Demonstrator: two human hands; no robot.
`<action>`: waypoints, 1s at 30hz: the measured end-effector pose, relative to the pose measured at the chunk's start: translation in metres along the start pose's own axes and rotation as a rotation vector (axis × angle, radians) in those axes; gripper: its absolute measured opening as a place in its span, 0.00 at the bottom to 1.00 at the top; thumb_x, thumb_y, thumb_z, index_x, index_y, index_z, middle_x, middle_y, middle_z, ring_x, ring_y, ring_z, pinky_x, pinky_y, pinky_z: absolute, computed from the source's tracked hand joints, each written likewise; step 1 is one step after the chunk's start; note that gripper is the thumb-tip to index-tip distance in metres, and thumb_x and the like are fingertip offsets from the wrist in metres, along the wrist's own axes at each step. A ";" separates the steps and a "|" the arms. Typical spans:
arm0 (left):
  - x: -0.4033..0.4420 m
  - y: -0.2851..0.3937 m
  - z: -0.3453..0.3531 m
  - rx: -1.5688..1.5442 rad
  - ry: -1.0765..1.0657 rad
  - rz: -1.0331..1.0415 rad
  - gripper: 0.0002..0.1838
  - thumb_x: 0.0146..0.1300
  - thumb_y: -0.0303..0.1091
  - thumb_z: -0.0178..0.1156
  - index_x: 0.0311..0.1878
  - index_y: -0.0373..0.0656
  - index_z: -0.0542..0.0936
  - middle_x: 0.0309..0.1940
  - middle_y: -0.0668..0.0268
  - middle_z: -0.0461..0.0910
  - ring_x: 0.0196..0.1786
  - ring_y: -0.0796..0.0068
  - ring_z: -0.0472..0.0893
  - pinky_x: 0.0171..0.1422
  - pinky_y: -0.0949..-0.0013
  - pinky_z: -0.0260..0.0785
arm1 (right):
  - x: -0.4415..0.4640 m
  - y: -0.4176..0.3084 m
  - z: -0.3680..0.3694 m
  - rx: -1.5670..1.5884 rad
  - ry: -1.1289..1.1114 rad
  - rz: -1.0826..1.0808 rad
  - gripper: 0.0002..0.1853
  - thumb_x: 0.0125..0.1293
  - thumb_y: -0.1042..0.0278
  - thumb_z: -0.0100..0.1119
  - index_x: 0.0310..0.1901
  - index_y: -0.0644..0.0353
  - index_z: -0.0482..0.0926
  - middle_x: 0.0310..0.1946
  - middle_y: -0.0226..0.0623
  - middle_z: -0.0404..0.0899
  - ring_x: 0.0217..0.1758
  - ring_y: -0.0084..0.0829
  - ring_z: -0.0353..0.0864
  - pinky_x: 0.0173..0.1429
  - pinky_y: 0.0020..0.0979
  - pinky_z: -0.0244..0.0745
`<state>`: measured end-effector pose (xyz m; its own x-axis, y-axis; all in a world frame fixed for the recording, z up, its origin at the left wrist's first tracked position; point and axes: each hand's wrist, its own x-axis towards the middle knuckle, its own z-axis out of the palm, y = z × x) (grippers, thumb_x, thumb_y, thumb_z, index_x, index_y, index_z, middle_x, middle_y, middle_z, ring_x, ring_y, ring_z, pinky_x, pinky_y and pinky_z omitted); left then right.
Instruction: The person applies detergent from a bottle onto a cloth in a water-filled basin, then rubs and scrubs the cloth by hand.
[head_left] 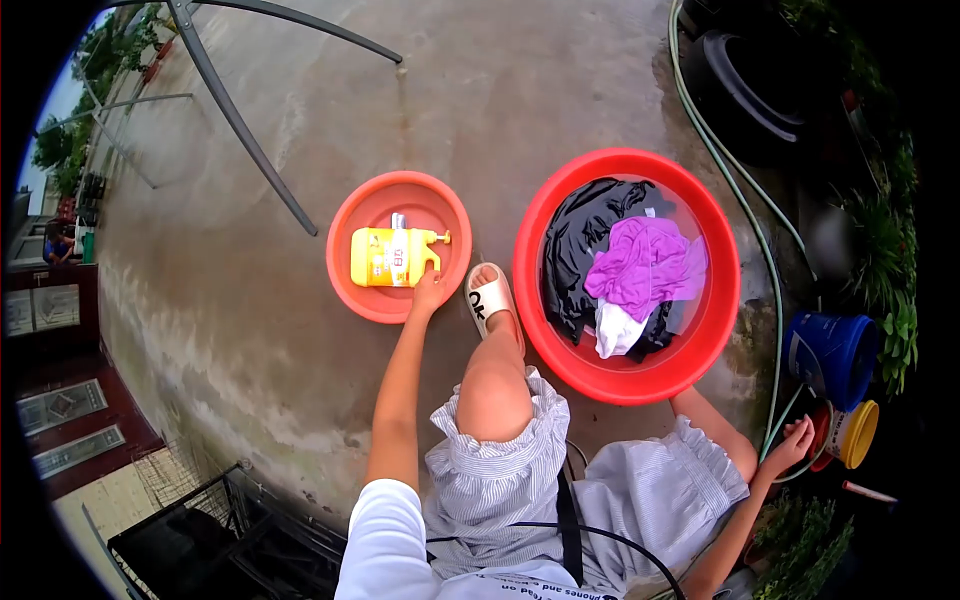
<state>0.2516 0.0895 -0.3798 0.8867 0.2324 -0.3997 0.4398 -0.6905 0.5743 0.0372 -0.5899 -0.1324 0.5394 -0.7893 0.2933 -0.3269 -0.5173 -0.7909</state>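
Note:
My left hand (428, 288) is closed on the handle of a yellow pump jug (375, 257), which lies on its side in a small orange-red basin (342, 290). A small silvery-white item (398, 221) lies by the jug, its kind unclear. To the right, a large red tub (727, 290) holds water with a black garment (580, 230), a purple cloth (645, 265) and a white cloth (617, 330). My right hand (788, 450) is out at the far right beside my knee, close to a pale green hose (768, 435); its fingers are loosely bent and apart, with nothing visible in them.
A blue bucket (830, 355) and a yellow bucket (858, 435) stand at the right, near plants. A large black tub (745, 90) is at upper right. Grey metal poles (230, 105) cross the upper left. Another person (58, 245) is far off at the left edge.

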 end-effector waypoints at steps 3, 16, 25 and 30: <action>0.035 -0.008 0.028 0.017 -0.005 -0.041 0.18 0.56 0.36 0.53 0.46 0.32 0.74 0.41 0.47 0.77 0.49 0.53 0.76 0.52 0.62 0.67 | 0.028 -0.066 0.091 0.040 -0.349 -0.198 0.10 0.69 0.70 0.46 0.44 0.65 0.73 0.31 0.28 0.72 0.29 0.16 0.68 0.36 0.18 0.66; 0.074 -0.029 0.054 0.121 -0.065 -0.475 0.29 0.49 0.41 0.60 0.52 0.34 0.67 0.50 0.48 0.73 0.55 0.50 0.71 0.58 0.51 0.61 | -0.130 -0.131 0.318 -0.053 -1.618 -0.870 0.06 0.53 0.72 0.56 0.33 0.60 0.76 0.26 0.39 0.76 0.30 0.39 0.77 0.36 0.37 0.73; 0.030 0.016 -0.015 0.133 0.283 -0.193 0.21 0.60 0.44 0.54 0.47 0.36 0.69 0.39 0.48 0.77 0.46 0.47 0.75 0.49 0.51 0.65 | -0.171 -0.148 0.308 0.099 -1.505 -0.977 0.04 0.52 0.70 0.56 0.28 0.60 0.73 0.22 0.37 0.74 0.27 0.35 0.77 0.30 0.35 0.71; 0.009 0.018 -0.075 -0.378 0.244 0.020 0.18 0.63 0.41 0.52 0.46 0.34 0.68 0.34 0.53 0.76 0.35 0.62 0.77 0.39 0.64 0.68 | -0.149 -0.148 0.253 -0.003 -1.469 -1.039 0.04 0.52 0.70 0.56 0.26 0.59 0.72 0.21 0.36 0.74 0.26 0.36 0.77 0.30 0.35 0.72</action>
<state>0.2779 0.1307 -0.3191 0.8833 0.4073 -0.2321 0.4035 -0.4085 0.8187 0.2017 -0.3113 -0.1949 0.6792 0.7322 -0.0502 0.5588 -0.5602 -0.6114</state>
